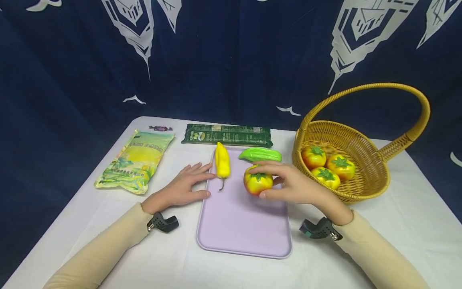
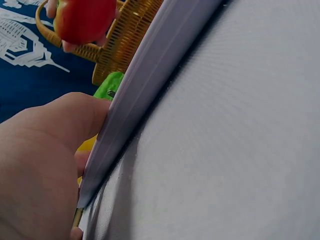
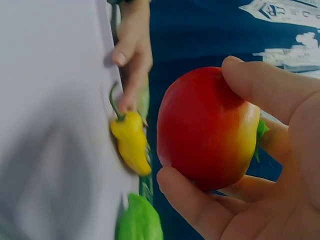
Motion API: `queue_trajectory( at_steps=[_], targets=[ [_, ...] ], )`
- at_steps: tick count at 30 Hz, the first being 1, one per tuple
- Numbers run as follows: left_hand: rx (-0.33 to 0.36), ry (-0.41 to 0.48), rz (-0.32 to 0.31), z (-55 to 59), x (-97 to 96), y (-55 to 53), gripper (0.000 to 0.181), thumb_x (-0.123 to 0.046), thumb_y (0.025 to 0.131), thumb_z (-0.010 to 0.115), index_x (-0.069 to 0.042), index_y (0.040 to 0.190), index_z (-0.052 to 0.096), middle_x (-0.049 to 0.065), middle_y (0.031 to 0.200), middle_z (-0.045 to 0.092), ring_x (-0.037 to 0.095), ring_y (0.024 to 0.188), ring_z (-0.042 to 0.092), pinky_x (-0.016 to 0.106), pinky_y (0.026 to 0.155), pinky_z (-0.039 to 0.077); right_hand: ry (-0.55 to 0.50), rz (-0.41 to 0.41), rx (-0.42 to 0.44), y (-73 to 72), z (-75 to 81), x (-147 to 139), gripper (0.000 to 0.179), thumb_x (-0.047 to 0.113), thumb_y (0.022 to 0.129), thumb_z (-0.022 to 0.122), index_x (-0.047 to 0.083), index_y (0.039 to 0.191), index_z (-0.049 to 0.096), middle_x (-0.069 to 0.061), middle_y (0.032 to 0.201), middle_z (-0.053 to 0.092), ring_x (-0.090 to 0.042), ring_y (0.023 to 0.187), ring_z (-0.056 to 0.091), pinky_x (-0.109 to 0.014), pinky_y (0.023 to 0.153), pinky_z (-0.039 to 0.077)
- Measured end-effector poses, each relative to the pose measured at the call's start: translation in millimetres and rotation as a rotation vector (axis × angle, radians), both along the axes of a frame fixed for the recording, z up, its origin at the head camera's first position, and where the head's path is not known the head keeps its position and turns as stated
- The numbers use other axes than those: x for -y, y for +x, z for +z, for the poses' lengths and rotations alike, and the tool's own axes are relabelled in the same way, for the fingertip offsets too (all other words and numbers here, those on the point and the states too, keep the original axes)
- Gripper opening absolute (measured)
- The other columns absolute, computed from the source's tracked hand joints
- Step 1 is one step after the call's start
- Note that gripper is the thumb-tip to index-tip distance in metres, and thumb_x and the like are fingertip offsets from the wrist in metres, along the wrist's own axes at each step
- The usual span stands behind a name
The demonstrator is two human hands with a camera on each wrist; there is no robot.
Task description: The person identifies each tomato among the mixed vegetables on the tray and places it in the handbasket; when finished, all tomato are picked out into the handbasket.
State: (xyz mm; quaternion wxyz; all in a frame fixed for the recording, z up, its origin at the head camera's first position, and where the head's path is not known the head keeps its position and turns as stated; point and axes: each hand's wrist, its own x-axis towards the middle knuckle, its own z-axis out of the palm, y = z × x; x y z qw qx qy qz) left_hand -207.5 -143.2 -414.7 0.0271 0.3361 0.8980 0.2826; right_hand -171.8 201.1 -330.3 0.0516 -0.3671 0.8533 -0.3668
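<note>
My right hand (image 1: 297, 184) grips a red-and-yellow tomato (image 3: 207, 130) with a green leafy top, thumb and fingers around its sides. In the right wrist view it is held up off the lilac tray (image 1: 245, 228). With fingers spread, my left hand (image 1: 184, 186) rests at the tray's left edge, its thumb on the rim. A yellow pepper (image 1: 222, 160) with a thin stem lies on the tray by the left fingertips. Behind the held tomato, a green pepper (image 1: 260, 154) lies across the tray's far right part.
A wicker basket (image 1: 375, 184) with a tall handle stands at the right, holding several similar tomatoes (image 1: 341, 167). A dark green packet (image 1: 227, 135) lies behind the tray. To the left are a yellow-green bag (image 1: 135, 162) and a small purple wrapped candy (image 1: 161, 128).
</note>
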Motion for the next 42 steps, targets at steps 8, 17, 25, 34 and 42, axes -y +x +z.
queue_trajectory(
  at_steps=[8, 17, 25, 34, 42],
  targets=[
    [-0.001, -0.004, 0.002, -1.4, 0.0, -1.2, 0.055, -0.035, 0.091, 0.071, -0.016, 0.141, 0.062, 0.011, 0.164, 0.039, 0.047, 0.154, 0.027, 0.07, 0.123, 0.014, 0.015, -0.096, -0.041, 9.3, 11.2, -38.1, 0.053, 0.015, 0.086, 0.082, 0.017, 0.136, 0.065, -0.009, 0.14, 0.064, -0.003, 0.122, 0.057, -0.025, 0.083, 0.06],
    [-0.002, 0.002, 0.003, -1.4, 0.4, -1.8, 0.055, -0.035, 0.09, 0.071, -0.016, 0.141, 0.062, 0.011, 0.164, 0.039, 0.047, 0.153, 0.027, 0.07, 0.123, 0.014, 0.03, -0.149, -0.151, 18.9, 20.8, -77.2, 0.059, 0.007, 0.082, 0.084, 0.012, 0.137, 0.063, 0.009, 0.134, 0.066, 0.006, 0.109, 0.058, -0.017, 0.081, 0.058],
    [0.004, -0.006, 0.006, -1.6, -0.4, -1.2, 0.054, -0.036, 0.091, 0.07, -0.017, 0.141, 0.062, 0.011, 0.164, 0.039, 0.047, 0.154, 0.026, 0.07, 0.124, 0.014, -0.03, -0.23, -0.149, 29.1, 23.9, -116.3, 0.061, -0.007, 0.079, 0.08, 0.003, 0.136, 0.062, 0.029, 0.131, 0.058, 0.008, 0.107, 0.06, -0.007, 0.085, 0.053],
    [0.01, 0.002, 0.004, 1.1, -0.6, 0.0, 0.054, -0.035, 0.091, 0.07, -0.016, 0.141, 0.062, 0.011, 0.164, 0.039, 0.047, 0.154, 0.026, 0.07, 0.124, 0.013, -0.033, -0.314, -0.108, 28.9, 18.6, -154.1, 0.062, -0.011, 0.081, 0.077, 0.0, 0.139, 0.056, 0.025, 0.125, 0.059, 0.008, 0.098, 0.065, -0.01, 0.075, 0.057],
    [0.008, 0.005, 0.003, -2.2, 0.5, -1.1, 0.054, -0.035, 0.091, 0.07, -0.017, 0.141, 0.062, 0.011, 0.164, 0.039, 0.047, 0.154, 0.026, 0.07, 0.124, 0.013, 0.027, -0.427, -0.023, 27.6, 13.1, -178.3, 0.059, -0.004, 0.087, 0.075, 0.005, 0.14, 0.053, 0.029, 0.118, 0.057, 0.011, 0.096, 0.063, -0.013, 0.069, 0.057]
  ],
)
